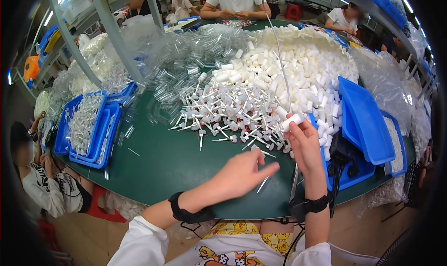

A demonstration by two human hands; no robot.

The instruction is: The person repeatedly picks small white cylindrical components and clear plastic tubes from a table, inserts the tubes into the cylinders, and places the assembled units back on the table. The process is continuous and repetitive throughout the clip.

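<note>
My right hand [305, 142] pinches a white cylinder cap [292, 122] between thumb and fingers, raised at the right edge of a heap of thin white sticks with translucent caps [233, 108]. Lower and to the left, my left hand [240, 175] hovers palm down over the green table, thumb stretched away from its fingers. Its fingertips are at the near edge of the stick heap; nothing shows in its grasp. A clear tube [263, 185] lies just below its thumb. Behind the sticks spreads a large pile of white cylinder caps [298, 56].
Clear plastic tubes [186, 56] are heaped at the back left. Stacked blue trays [114, 135] stand on the left; more blue trays [368, 121] lean on the right. A white cable [281, 56] hangs down over the heap. Other people sit around the green table [153, 177].
</note>
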